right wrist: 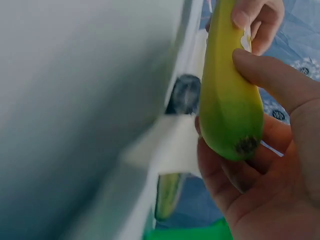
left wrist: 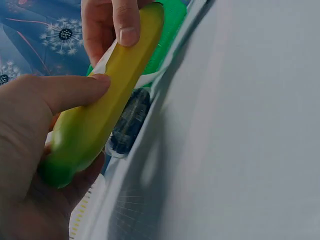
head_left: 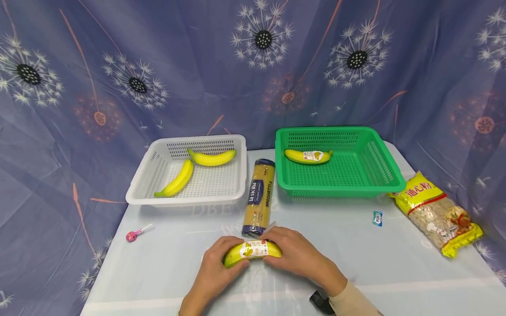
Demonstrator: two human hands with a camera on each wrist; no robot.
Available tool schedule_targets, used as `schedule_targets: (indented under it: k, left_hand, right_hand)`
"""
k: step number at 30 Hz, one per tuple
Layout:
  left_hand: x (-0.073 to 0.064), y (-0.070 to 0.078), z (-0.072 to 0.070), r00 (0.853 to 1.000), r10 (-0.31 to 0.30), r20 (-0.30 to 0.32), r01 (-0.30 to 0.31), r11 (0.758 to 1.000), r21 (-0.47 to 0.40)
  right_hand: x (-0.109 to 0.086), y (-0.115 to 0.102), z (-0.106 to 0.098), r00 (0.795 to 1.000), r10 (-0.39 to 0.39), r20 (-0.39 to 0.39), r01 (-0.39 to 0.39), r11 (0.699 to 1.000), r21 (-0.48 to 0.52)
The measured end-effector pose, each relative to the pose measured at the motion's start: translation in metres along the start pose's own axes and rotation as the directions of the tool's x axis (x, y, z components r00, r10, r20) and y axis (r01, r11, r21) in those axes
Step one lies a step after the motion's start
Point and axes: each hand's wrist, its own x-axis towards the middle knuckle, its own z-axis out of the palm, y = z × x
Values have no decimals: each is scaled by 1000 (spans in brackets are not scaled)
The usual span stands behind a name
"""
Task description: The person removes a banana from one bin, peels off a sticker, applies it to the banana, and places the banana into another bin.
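Observation:
A yellow banana with green ends (head_left: pixel 233 256) lies crosswise between both hands near the front of the table, a white printed label (head_left: pixel 254 249) round its middle. My left hand (head_left: pixel 217 265) grips its left end, thumb in front and fingers behind. The other end is held by my right hand (head_left: pixel 294 254), its thumb pressed near the label's edge. In the left wrist view the banana (left wrist: pixel 107 95) shows its green tip in the left palm. A white paper-like piece (right wrist: pixel 172 145) sticks out behind the right fingers in the right wrist view.
Two unlabelled bananas (head_left: pixel 212 159) lie in the white basket (head_left: pixel 186 202). The green basket (head_left: pixel 340 189) contains one labelled banana (head_left: pixel 308 157). A spaghetti pack (head_left: pixel 258 197) lies between the baskets. A lollipop (head_left: pixel 132 236) is at left; a small sachet (head_left: pixel 377 218) and a yellow-ended food bag (head_left: pixel 439 215) are at right.

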Motion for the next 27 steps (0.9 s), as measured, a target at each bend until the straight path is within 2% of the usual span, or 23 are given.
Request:
schedule_targets:
  k: [3,9,14,19,23,27]
  left_hand:
    - [2,2,-2,1000,13,-7,-13,1000,-25]
    - [-1,-1,-5,999,-42,13,42,998,-46]
    - [-5,-5,-3,996,-75,40,76,996,-46]
    - [-5,-6,1,990,-123,65,122,992,23]
    - [-1,-3,6,993,-92,80,85,992,93]
    - [5,0,10,999,-21,43,14,986,165]
  right_hand:
    - [-1,1,-14,999,-12,-49,11,1000,-29]
    - [-3,9,-45,988,-30,-152,16,995,-96]
    - [-5,20,-74,979,27,-203,-42,997,-71]
    - [-4,34,-105,973,76,-218,-85,996,-30]
    - [-2,47,-126,972,103,-213,-108,994,-13]
    - [2,63,-141,970,148,-194,-149,989,8]
